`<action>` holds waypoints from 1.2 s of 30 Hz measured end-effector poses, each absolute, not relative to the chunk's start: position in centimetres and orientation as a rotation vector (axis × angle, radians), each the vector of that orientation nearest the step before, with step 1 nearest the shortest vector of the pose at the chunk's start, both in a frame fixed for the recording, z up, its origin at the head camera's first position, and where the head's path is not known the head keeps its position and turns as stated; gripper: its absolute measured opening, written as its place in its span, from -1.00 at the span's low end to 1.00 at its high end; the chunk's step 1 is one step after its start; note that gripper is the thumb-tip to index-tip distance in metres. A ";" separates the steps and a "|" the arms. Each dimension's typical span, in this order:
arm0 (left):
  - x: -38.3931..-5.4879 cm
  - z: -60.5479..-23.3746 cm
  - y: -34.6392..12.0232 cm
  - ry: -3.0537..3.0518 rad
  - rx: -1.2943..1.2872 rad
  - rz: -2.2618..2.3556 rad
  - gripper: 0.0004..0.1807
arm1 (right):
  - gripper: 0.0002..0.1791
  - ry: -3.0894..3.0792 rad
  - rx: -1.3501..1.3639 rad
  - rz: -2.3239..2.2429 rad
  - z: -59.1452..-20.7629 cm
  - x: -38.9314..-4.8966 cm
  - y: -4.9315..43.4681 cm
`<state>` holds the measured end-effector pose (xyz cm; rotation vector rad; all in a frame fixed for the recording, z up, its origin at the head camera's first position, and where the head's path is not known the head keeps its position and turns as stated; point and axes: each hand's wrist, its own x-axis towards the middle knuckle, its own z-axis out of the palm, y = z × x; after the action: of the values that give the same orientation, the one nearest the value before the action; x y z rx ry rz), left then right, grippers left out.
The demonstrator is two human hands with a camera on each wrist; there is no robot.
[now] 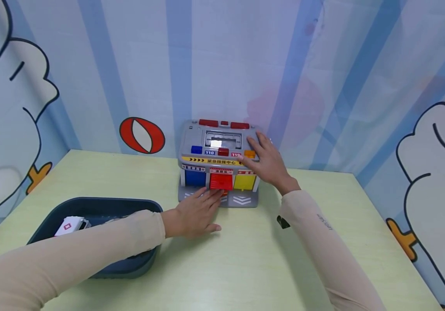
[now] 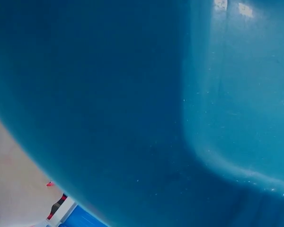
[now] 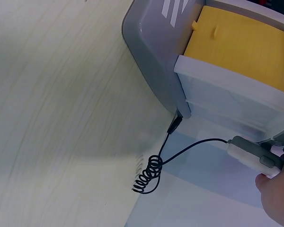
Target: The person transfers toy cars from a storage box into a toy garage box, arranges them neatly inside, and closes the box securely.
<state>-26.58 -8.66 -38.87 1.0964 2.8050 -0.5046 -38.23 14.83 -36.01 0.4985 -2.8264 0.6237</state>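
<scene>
A grey toy garage (image 1: 241, 198) stands at the back of the table, with a blue door (image 1: 195, 178), a red door (image 1: 221, 181) and a yellow door (image 1: 244, 182). Stretched out toward the base of the red door, my left hand (image 1: 195, 214) has its fingertips at the door's lower edge. A small orange-red bit shows beside those fingertips; what it is I cannot tell. My right hand (image 1: 270, 164) rests on the right end of the garage roof, fingers spread. In the right wrist view, a handset (image 3: 253, 156) on a coiled cord (image 3: 151, 172) hangs at the garage's side.
A dark blue bin (image 1: 117, 270) sits at the left under my left forearm, with a white toy vehicle (image 1: 71, 224) inside. Its wall fills most of the left wrist view. Behind the table (image 1: 238, 268) hangs a striped blue curtain (image 1: 222, 65), close to the garage.
</scene>
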 end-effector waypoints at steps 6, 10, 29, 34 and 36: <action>-26.8 -38.7 -8.7 2.805 1.080 -0.544 -0.09 | -0.09 -2.820 0.510 0.641 -35.7 -38.1 14.8; -27.2 -38.7 -8.7 2.797 1.038 -0.543 -0.08 | -0.10 -2.821 0.506 0.646 -35.7 -38.0 14.9; -28.5 -39.0 -8.2 2.764 0.935 -0.565 -0.07 | -0.09 -2.825 0.489 0.649 -35.9 -38.0 14.8; -28.7 -39.1 -8.2 2.755 0.924 -0.581 -0.06 | -0.10 -2.820 0.496 0.654 -35.9 -38.0 14.8; -28.7 -39.2 -8.2 2.754 0.922 -0.577 -0.06 | -0.09 -2.821 0.495 0.656 -35.9 -38.0 14.8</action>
<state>-28.66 -8.17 -39.16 0.9219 2.7536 -0.5770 -38.03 14.85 -35.92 0.4950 -2.8207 0.6560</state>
